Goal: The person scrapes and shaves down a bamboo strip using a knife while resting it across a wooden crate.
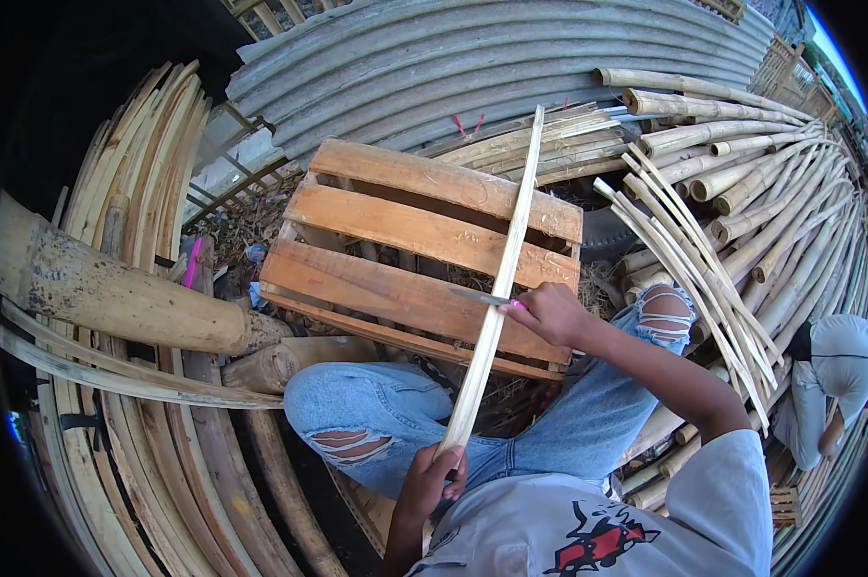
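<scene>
A long pale bamboo strip (511, 250) slants from my lap up across a slatted wooden crate (386, 216). Its near end is gripped by my left hand (434, 481), low in front of my shirt. My right hand (547, 314) is closed round the pink handle of a knife (480, 296). The blade points left and lies across the strip, about over the crate's near slats. Most of the handle is hidden in my fingers.
Thick bamboo poles (713, 183) are heaped on the right, with loose split strips (689, 260) in front. Split bamboo lengths (136, 183) and a thick pole (117, 284) fill the left. Corrugated metal sheeting (492, 58) stands behind. Another person (828, 375) bends down at far right.
</scene>
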Demonstrator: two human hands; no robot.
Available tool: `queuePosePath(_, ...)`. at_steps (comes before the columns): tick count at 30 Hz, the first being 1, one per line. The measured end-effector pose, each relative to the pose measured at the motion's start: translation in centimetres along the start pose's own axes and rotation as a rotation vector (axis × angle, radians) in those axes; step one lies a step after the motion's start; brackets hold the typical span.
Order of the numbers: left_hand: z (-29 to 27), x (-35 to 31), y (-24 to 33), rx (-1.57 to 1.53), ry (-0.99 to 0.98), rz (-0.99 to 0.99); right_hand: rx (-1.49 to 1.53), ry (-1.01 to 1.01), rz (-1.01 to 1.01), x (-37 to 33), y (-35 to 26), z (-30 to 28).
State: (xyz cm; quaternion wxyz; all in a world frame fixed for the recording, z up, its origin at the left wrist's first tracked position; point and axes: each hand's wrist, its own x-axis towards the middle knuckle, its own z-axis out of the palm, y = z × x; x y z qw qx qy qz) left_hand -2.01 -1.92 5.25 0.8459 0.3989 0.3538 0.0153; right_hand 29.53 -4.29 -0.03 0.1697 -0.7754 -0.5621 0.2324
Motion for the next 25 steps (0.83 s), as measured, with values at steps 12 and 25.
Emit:
queuePosePath(12,0.8,-2.2,0.3,-0.040,0.073,0.024,-0.331,0.189,0.127,6.8,14.7,-2.6)
queuePosePath(25,0.9,-9.2,3.5,-0.010,0.093,-0.155,-0.342,0.229,0.036,10.2,14.2,-1.8)
